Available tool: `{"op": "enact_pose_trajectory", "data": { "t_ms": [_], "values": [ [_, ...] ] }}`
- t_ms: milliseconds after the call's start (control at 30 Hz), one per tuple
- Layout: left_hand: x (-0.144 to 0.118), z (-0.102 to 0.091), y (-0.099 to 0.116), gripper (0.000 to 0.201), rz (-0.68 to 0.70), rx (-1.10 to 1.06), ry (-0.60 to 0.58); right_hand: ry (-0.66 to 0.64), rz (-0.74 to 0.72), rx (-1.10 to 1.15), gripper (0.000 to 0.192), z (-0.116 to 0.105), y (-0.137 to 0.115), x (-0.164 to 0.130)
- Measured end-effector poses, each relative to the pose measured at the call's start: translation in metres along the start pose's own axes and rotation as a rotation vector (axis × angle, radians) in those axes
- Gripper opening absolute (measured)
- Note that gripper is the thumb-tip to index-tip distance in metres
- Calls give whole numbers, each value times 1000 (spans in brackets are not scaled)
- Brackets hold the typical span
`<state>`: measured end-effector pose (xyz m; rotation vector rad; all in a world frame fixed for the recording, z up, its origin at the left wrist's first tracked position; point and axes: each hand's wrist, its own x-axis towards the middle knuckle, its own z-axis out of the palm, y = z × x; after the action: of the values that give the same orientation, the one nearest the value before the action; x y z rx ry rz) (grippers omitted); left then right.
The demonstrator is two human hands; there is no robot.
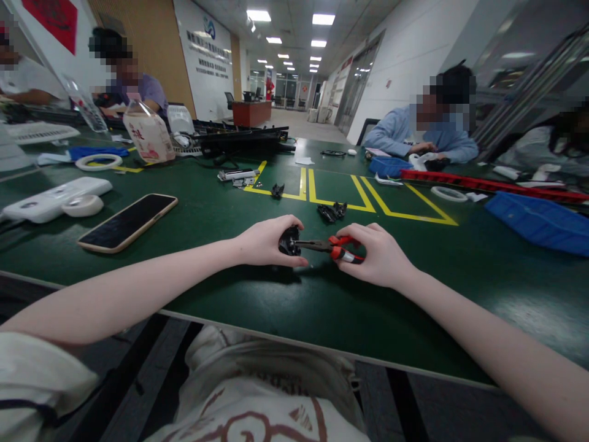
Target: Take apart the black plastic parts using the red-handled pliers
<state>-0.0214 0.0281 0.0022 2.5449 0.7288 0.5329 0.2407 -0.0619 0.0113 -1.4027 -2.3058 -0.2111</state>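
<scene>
My left hand (267,240) grips a small black plastic part (289,240) just above the green table (257,301). My right hand (375,255) is closed on the red handles of a pair of needle-nose pliers (329,247). The pliers' dark jaws point left and reach into the black part. Both hands rest near the table's front edge, in the middle of the view.
A phone (127,221) lies face up to the left, beside a white device (48,199) and tape roll (83,205). Small black parts (332,212) lie by yellow floor-tape lines (368,199). A blue bin (538,222) is at right. Other people sit at the far sides.
</scene>
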Motion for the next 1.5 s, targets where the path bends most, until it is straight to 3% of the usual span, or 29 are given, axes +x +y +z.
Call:
{"op": "enact_pose_trajectory", "data": {
  "t_ms": [233,600,1167,1500],
  "values": [
    [0,0,0,68,-12,-14,-11,11,8,23,27,0,-4,-1],
    [1,-3,2,67,-23,-20,-64,45,-82,-164,27,-2,-4,-3],
    [1,2,-3,74,1,-18,3,-90,78,31,30,1,-4,-1],
    [1,-1,-2,66,-31,-205,-89,-24,-7,-116,29,-4,-7,-1]
  ]
}}
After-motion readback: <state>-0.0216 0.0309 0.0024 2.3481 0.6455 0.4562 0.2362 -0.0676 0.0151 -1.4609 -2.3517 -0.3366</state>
